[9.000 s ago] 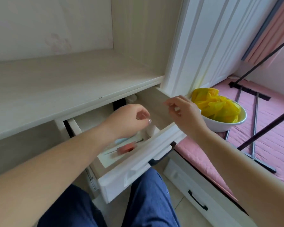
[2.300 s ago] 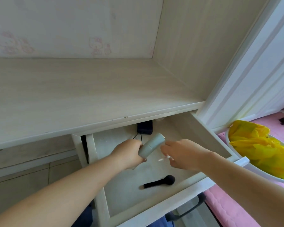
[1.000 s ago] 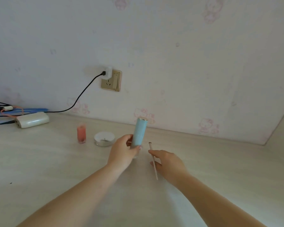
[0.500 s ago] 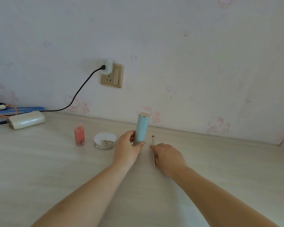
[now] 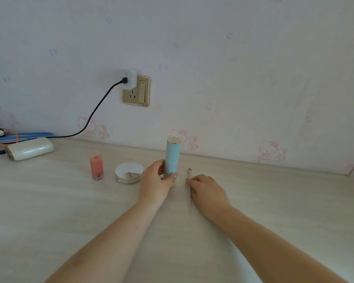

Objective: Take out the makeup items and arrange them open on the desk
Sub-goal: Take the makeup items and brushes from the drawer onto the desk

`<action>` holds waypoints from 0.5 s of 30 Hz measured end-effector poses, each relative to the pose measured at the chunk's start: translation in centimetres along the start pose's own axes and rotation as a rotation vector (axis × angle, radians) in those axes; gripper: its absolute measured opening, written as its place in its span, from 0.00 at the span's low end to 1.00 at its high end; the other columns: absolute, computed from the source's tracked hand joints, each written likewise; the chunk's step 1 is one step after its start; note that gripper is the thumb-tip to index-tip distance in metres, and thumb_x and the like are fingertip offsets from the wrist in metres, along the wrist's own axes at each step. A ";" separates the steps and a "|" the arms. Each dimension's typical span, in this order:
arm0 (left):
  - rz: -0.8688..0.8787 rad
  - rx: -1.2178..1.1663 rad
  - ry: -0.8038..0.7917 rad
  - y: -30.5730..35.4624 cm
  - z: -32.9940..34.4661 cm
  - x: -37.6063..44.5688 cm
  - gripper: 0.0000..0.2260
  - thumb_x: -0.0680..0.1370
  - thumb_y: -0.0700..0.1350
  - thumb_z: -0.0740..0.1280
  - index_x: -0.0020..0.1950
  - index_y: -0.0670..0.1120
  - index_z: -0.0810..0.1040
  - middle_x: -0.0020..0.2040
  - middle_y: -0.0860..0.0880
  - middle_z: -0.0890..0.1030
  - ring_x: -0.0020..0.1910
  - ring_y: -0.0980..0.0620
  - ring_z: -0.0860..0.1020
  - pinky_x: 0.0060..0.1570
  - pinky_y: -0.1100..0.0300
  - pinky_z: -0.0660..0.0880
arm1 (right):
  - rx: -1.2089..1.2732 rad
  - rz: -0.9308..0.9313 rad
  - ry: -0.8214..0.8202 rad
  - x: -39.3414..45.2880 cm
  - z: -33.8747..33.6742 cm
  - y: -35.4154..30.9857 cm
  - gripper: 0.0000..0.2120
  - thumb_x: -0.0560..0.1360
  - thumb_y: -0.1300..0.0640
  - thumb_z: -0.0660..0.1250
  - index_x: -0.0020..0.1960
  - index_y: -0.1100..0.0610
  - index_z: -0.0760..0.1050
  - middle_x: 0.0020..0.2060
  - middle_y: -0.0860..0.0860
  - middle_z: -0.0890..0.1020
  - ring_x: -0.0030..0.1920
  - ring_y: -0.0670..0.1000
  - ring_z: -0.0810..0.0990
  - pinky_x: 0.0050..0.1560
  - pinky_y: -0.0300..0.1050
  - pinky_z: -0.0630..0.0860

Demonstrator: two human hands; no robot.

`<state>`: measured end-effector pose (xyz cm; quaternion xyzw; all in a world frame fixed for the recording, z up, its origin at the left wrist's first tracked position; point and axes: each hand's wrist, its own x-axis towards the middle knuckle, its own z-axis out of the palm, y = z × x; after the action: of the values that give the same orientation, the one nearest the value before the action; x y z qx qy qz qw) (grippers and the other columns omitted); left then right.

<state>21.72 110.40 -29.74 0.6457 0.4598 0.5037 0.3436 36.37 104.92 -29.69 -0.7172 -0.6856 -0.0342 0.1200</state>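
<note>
Currently my left hand grips the upright blue tube, capped, on the desk. My right hand pinches a thin brush lying flat. At ten o'clock: closed compact, pink-filled bottle.

The hands are no longer in the drawer: both now work over the worktop by the wall. The blue tube, lifted from the drawer in the left hand, now stands upright, its base down at the worktop, just right of the round compact. The thin brush, carried by the right hand, now lies flat, fingers touching it.
</note>
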 end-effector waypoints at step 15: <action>-0.092 -0.088 -0.003 0.7 -0.1 -0.9 0.37 0.70 0.41 0.74 0.75 0.46 0.60 0.68 0.48 0.71 0.64 0.52 0.72 0.64 0.53 0.71 | 0.123 0.038 -0.053 -0.1 -0.2 0.5 0.28 0.77 0.61 0.52 0.75 0.48 0.53 0.67 0.51 0.69 0.66 0.54 0.67 0.63 0.46 0.67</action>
<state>21.72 109.35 -29.41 0.6089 0.4658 0.5060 0.3952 36.87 104.78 -29.54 -0.7222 -0.6755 0.0294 0.1460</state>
